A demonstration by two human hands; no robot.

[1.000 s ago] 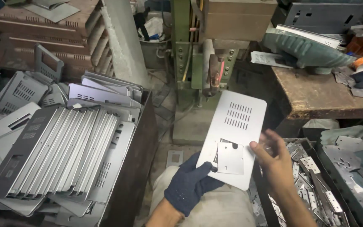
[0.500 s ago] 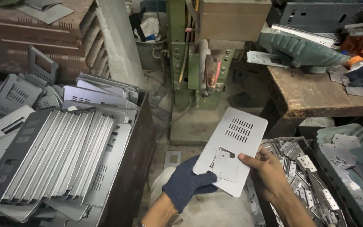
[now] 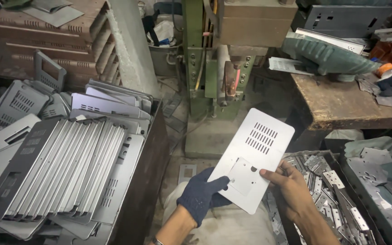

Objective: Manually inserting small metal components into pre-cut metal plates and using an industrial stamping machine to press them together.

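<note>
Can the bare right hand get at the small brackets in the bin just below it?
Probably yes: the right hand hovers right over the open bin of small brackets, nothing covering them, but it is holding the vented panel with the gloved left hand.

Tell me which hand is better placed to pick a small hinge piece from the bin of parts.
Right, probably. The bare right hand holds the panel edge directly above the bin of hinge pieces. The gloved left hand grips the panel's lower corner, on the far side from that bin.
</note>
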